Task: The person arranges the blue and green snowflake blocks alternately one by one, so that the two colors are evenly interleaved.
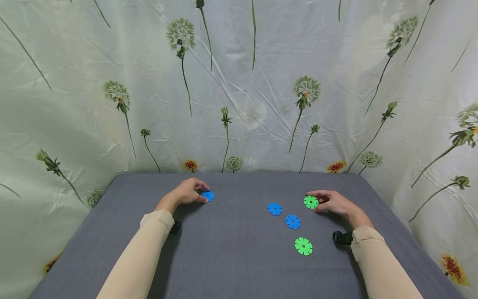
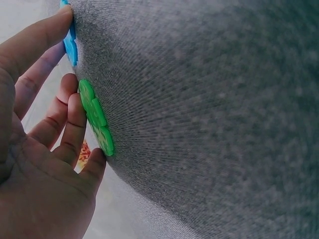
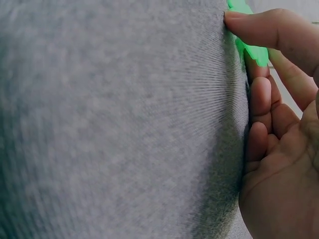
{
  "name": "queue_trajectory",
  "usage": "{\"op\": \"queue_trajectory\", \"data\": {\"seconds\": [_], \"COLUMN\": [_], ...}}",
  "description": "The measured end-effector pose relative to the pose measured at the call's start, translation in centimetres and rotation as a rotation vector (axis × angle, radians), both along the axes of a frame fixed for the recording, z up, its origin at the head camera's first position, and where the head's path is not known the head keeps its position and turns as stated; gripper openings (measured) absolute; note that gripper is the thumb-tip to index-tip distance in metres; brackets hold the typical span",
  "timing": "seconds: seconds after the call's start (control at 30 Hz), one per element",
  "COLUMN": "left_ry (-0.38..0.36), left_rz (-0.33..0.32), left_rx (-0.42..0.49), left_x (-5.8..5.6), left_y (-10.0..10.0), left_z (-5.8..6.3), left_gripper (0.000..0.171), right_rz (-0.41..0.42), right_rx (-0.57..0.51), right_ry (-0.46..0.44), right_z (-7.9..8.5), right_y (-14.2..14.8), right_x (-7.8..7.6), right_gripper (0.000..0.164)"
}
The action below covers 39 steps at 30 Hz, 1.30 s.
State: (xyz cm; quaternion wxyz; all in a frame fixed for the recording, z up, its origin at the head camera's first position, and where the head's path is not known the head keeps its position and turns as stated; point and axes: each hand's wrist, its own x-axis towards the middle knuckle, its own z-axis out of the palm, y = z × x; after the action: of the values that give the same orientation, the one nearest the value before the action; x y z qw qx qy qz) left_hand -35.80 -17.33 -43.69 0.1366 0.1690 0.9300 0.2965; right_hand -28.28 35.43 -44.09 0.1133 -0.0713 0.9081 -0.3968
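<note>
My left hand (image 1: 186,192) pinches a blue notched plastic disc (image 1: 209,195) between thumb and fingers, at the back left of the table. Under that hand's other fingers lies a green notched disc (image 2: 94,117), mostly hidden in the head view. On the right, my right hand (image 1: 333,203) holds another green notched disc (image 1: 310,202) by its edges; its lower fingers curl against the cloth in the right wrist view. Between the hands lie two blue discs (image 1: 274,209) and, closer to me, one loose green disc (image 1: 303,246).
Grey cloth (image 1: 231,257) covers the table. A pale curtain (image 1: 246,112) printed with dandelions hangs behind the far edge and along both sides. Each wrist carries a small black camera (image 1: 342,238).
</note>
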Motion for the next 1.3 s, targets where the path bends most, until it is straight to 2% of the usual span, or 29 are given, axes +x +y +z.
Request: {"op": "queue_trajectory", "data": {"seconds": [0.5,0.77,1.0,1.3], "left_ry": [0.000,0.004,0.008,0.013], "left_rz": [-0.004,-0.001,0.005,0.006], "left_rx": [0.012,0.012,0.020,0.022], "left_x": [0.0,0.1,0.1,0.0], "left_y": [-0.4,-0.4,-0.1,-0.1], "left_z": [-0.2,-0.3,-0.3,-0.2], "left_gripper": [0.038,0.037,0.036,0.037], "right_rz": [-0.012,-0.021,-0.004,0.026], "right_rx": [-0.029,-0.016,0.021,0.048], "right_ry": [0.104,0.116,0.142,0.170], "right_z": [-0.6,-0.4,0.6,2.0], "right_y": [-1.0,-1.3,-1.7,-4.3], "right_x": [0.1,0.2,-0.7,-2.6], "right_gripper": [0.058,0.051,0.044,0.045]}}
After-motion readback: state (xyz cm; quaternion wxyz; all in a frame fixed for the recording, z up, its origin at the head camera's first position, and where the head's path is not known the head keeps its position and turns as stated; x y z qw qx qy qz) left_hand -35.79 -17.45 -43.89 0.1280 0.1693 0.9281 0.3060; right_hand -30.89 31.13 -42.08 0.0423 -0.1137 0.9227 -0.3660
